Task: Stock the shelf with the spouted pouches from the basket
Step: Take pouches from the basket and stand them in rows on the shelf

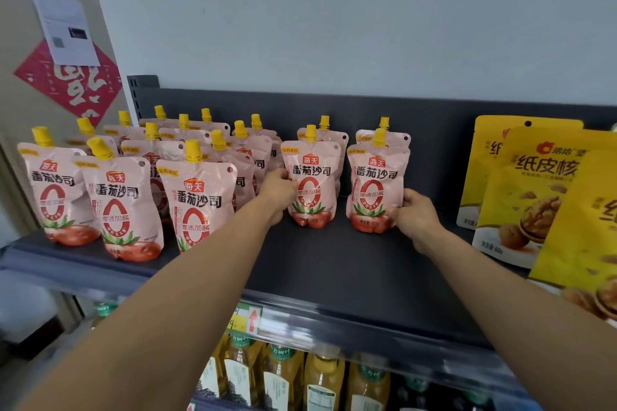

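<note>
Pink spouted pouches with yellow caps stand upright on the dark shelf (pixel 334 264). Several are crowded at the left (pixel 197 203). My left hand (pixel 277 190) grips the left side of one pouch (pixel 312 187) near the shelf's middle, with another pouch right behind it. My right hand (pixel 414 213) grips the lower right side of a second pouch (pixel 375 190), which also has one behind it. Both held pouches rest with their bases on the shelf. The basket is out of view.
Yellow walnut snack bags (pixel 534 197) stand at the shelf's right end. Bare shelf lies in front of the two held pouches. Bottles of yellow liquid (pixel 320 377) fill the shelf below. A price tag (pixel 245 319) sits on the shelf's front rail.
</note>
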Action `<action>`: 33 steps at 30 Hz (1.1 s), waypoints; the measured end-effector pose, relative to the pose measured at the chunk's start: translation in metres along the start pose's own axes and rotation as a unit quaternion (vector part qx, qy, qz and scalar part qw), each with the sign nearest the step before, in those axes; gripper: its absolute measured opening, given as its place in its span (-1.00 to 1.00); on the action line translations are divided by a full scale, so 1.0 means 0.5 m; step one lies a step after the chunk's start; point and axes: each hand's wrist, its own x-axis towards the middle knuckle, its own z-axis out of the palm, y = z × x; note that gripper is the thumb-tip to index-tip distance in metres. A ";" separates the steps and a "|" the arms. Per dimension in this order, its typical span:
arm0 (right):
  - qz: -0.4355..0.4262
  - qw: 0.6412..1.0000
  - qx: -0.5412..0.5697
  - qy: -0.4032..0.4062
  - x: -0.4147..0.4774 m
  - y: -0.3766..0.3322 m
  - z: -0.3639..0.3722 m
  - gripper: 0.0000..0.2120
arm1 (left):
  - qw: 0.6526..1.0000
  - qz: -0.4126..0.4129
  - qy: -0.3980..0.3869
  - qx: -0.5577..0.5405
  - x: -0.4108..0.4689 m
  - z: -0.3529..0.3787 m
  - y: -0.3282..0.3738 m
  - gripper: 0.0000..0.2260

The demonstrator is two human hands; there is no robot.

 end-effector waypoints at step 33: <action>-0.218 0.962 -0.162 0.039 -0.243 -0.079 -0.009 -0.69 | 0.952 0.201 -0.108 0.202 -0.284 -0.052 0.033 -0.73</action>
